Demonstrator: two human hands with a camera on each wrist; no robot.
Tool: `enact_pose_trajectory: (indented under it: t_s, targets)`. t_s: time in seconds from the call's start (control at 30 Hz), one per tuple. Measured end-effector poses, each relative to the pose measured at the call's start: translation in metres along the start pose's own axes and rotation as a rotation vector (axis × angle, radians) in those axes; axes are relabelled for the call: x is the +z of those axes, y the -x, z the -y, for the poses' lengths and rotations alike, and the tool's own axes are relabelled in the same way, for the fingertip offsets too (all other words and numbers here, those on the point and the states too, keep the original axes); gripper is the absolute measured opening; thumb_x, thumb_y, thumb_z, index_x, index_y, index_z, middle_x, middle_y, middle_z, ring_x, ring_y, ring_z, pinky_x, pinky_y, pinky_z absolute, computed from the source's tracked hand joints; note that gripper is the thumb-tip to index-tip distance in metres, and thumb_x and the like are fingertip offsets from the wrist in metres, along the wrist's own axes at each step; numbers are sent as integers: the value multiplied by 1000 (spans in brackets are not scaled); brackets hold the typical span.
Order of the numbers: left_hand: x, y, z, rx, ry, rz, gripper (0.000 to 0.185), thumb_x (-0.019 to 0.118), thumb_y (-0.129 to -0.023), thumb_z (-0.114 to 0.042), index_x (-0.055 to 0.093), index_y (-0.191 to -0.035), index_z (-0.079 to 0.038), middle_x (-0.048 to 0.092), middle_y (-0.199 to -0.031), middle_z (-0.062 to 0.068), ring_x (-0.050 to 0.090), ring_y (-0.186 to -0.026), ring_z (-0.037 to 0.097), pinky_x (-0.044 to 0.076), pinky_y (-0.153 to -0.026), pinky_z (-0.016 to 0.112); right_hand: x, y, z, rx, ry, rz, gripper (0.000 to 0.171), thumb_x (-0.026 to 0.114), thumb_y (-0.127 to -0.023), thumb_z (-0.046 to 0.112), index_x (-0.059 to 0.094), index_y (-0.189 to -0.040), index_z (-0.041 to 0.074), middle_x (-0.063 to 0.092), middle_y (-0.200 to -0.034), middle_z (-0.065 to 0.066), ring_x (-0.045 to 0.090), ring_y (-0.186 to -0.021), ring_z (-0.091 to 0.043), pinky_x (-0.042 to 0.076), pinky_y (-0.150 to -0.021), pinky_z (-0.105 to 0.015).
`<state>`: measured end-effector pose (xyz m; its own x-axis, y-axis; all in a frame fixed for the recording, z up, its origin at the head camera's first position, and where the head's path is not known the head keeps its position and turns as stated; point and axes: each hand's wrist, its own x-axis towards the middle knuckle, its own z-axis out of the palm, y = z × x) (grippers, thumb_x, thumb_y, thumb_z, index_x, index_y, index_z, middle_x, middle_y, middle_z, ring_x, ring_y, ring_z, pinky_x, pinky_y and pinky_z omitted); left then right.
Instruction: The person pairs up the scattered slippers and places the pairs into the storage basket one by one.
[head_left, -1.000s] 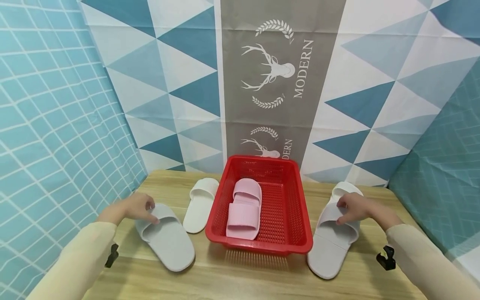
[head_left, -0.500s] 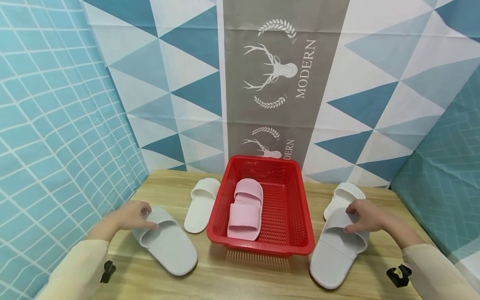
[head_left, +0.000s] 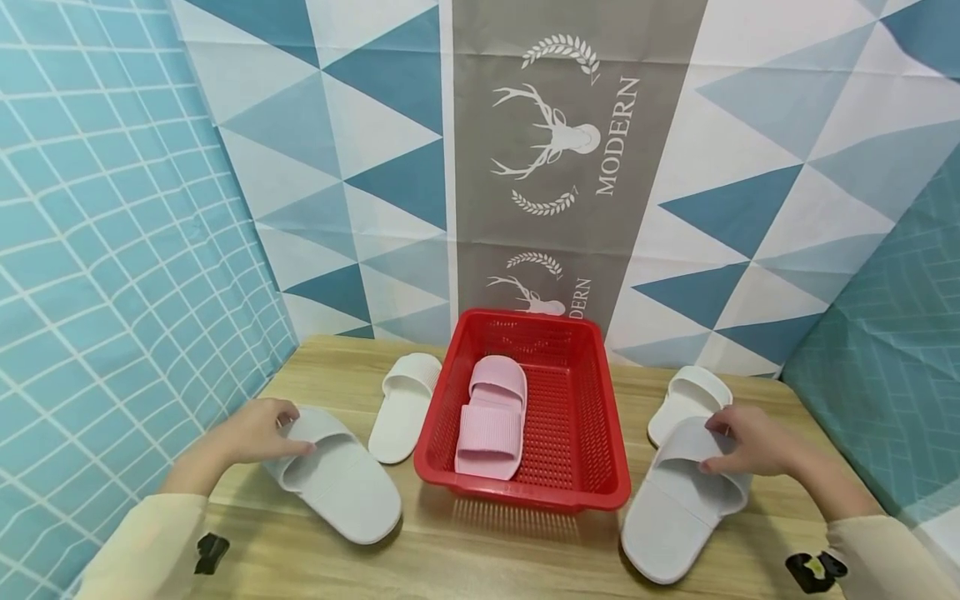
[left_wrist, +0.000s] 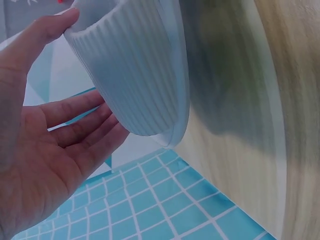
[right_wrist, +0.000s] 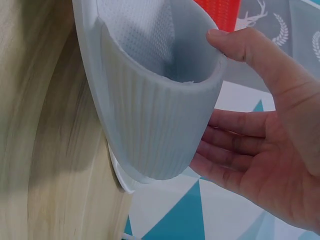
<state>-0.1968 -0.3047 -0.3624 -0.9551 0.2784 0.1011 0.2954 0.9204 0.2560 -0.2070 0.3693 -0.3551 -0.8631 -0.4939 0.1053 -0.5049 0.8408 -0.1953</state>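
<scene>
Two grey slippers lie on the wooden table. My left hand pinches the ribbed strap of the left grey slipper, thumb inside and fingers outside the strap. On the other side, my right hand pinches the strap of the right grey slipper the same way, its fingers behind the strap. Between the two stands a red basket holding a pair of pink slippers.
One white slipper lies left of the basket, and another white slipper lies right of it, just behind the right grey slipper. Patterned curtain walls enclose the table on three sides. Bare tabletop shows in front of the basket.
My right hand has drawn the right grey slipper nearer and rightwards, off the white slipper behind it. My left hand and its grey slipper have shifted slightly nearer.
</scene>
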Motion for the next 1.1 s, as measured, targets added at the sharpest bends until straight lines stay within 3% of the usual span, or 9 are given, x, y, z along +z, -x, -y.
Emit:
enact_pose_trajectory:
  t_s: [0.27,0.4,0.57,0.83,1.1]
  targets:
    - [-6,5,-9,-25,-4,-31,63,83,-64,-39,65,-98,11,69,-86,16,62,-78,25,52,-65,37,-6,12,-5,50,4,-35,46,86,-64,37,67,-91,6,64,-82,3,48,-70,3,43,-59,-21]
    - [-10,6,-13,-49,-2,-65,65,83,-65,-39,64,-99,13,68,-87,19,63,-79,29,53,-67,42,-11,15,-6,80,59,-81,49,87,-62,37,67,-91,4,67,-84,-2,55,-71,-4,45,-59,-23]
    - [-15,4,-16,-80,-24,-133,66,82,-66,-39,62,-99,15,67,-86,24,63,-78,33,53,-67,46,-18,17,-5,157,117,-122,57,87,-61,36,67,-93,-7,69,-83,-12,60,-70,-17,48,-57,-28]
    - [-23,1,-25,-165,-47,-286,71,81,-68,-38,57,-103,19,61,-92,36,60,-79,44,50,-66,52,-30,19,-7,305,107,-160,72,84,-65,37,60,-101,-20,66,-88,-30,63,-76,-38,53,-65,-49]
    - [-32,5,-33,-260,-36,-380,74,78,-70,-42,57,-108,17,60,-100,38,58,-87,48,49,-68,54,-43,28,-7,433,84,-222,78,82,-67,41,57,-106,-22,62,-94,-36,58,-78,-41,49,-62,-50]
